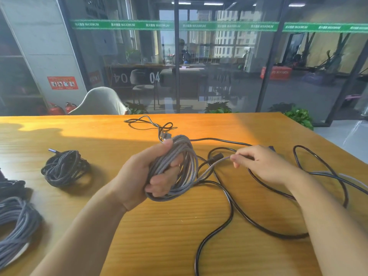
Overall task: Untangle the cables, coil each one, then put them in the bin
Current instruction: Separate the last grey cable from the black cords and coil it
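Note:
My left hand [151, 172] grips a coil of grey braided cable [186, 156] above the middle of the wooden table [139, 226]. My right hand [258, 164] pinches the loose run of that same grey cable just right of the coil. A long black cable [229, 216] sprawls in loops under and around my right hand. A thin dark cable [147, 122] lies tangled near the far edge. A coiled black braided cable [63, 170] sits at the left. A coiled grey cable [16, 222] lies at the left edge. No bin is in view.
Another dark bundle [10, 186] lies at the far left edge. A pale chair back [99, 102] stands behind the table's far side, with a glass wall beyond. The table's right edge [322, 140] slants toward me.

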The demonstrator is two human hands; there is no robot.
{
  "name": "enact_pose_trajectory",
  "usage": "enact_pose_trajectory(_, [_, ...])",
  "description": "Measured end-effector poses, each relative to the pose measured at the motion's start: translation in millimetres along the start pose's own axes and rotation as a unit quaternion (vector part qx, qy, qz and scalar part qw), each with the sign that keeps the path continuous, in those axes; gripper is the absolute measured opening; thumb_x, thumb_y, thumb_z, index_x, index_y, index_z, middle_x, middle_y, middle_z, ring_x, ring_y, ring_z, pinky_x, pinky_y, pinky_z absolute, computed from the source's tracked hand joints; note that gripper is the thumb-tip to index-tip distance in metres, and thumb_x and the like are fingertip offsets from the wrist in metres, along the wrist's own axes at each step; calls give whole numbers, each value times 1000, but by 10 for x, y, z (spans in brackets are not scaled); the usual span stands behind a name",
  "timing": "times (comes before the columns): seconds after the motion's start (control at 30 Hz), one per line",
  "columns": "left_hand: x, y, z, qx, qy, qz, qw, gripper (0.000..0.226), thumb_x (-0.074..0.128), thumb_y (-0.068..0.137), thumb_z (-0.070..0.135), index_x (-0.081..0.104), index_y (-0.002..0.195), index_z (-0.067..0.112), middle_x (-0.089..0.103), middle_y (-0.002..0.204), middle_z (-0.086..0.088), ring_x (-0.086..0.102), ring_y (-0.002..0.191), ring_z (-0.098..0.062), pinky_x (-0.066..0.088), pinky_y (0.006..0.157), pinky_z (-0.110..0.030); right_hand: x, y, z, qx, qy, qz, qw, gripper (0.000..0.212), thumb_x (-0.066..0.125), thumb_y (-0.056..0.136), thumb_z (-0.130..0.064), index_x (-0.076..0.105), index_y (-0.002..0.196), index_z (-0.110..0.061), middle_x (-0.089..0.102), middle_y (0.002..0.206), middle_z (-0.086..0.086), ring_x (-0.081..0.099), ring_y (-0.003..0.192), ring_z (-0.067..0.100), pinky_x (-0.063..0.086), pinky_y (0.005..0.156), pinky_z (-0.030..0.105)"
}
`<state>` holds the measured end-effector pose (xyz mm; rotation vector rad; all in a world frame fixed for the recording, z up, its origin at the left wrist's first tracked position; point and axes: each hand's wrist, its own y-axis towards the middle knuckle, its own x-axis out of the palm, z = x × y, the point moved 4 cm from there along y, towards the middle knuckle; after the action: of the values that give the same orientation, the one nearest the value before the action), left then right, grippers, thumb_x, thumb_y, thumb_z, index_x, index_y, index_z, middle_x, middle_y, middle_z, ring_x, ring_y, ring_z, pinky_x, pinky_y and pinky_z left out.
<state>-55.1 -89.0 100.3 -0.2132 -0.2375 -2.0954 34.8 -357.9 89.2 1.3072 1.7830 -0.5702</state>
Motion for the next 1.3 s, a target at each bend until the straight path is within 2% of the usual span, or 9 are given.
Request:
enact_pose_trajectory(0.07, [57, 30, -67, -21, 55, -2, 998, 39, 45, 97, 49, 54, 77, 17, 31, 48, 1, 20, 38, -11, 16, 41, -27, 24, 38, -67, -5, -14, 95, 995, 38, 61, 90, -66, 70, 80, -32, 51, 56, -14, 49, 56, 6, 39, 60, 32])
enact_pose_trajectory(0.17, [123, 75, -166, -32, 163, -10, 986, 46, 44, 101, 48, 49, 83, 6, 29, 52, -5, 18, 43, -17, 16, 45, -30, 77, 1, -292, -45, 13, 245, 968, 28, 76, 89, -52, 68, 79, -27, 53, 49, -14, 53, 56, 1, 37, 53, 21])
enact_pose_trajectory(0.3, [189, 120, -224, -36, 242, 9, 970, 62, 42, 103, 49, 41, 82, -9, 30, 56, -9, 23, 45, -20, 27, 45, -24, 156, -151, -630, -126, 88, 296, 943, 21, 77, 93, -38, 67, 81, -24, 55, 55, -15, 52, 56, 7, 35, 53, 14])
enact_pose_trajectory(0.5, [128, 180, -256, -29, 307, 100, 946, 68, 39, 106, 54, 40, 74, -6, 35, 59, -13, 27, 49, -22, 27, 49, -29, 364, -253, -844, -152, 203, 155, 955, 13, 64, 103, -30, 76, 101, -26, 72, 75, -2, 66, 71, 23, 52, 67, 44])
enact_pose_trajectory(0.67, [62, 209, -268, -2, 257, 194, 947, 60, 39, 110, 46, 46, 93, -11, 32, 61, -10, 25, 47, -17, 25, 43, -22, 493, -271, -897, -149, 243, 68, 956, 28, 54, 109, -23, 69, 132, -24, 73, 82, -12, 59, 62, 4, 47, 64, 24])
enact_pose_trajectory(0.87, [-64, 174, -209, 38, 169, 294, 940, 61, 41, 108, 53, 48, 72, 4, 31, 58, -8, 22, 49, -18, 18, 46, -26, 584, -340, -995, -161, 192, 4, 968, 20, 47, 111, -23, 65, 119, -22, 76, 88, -13, 61, 57, 16, 48, 62, 24])
enact_pose_trajectory(0.97, [-106, 130, -157, 59, 142, 329, 932, 65, 42, 104, 62, 46, 68, 7, 28, 60, -10, 25, 49, -18, 15, 52, -33, 710, -389, -1067, -180, 171, -50, 967, 23, 41, 113, -25, 63, 118, -21, 75, 84, -4, 61, 57, 22, 50, 63, 30])
enact_pose_trajectory(1.13, [-77, 131, -127, 91, 133, 325, 932, 64, 52, 100, 60, 39, 65, 7, 29, 59, -10, 28, 47, -20, 22, 48, -26, 837, -417, -1120, -200, 158, -101, 962, 20, 37, 114, -23, 56, 108, -19, 66, 68, -21, 55, 54, 16, 44, 60, 25])
enact_pose_trajectory(1.3, [-49, 140, -87, 115, 92, 290, 946, 58, 45, 103, 59, 55, 64, 18, 46, 63, -8, 40, 50, -24, 31, 49, -28, 852, -403, -1124, -214, 178, -108, 954, 26, 36, 115, -24, 54, 96, -27, 67, 73, -8, 57, 59, 26, 48, 63, 38])
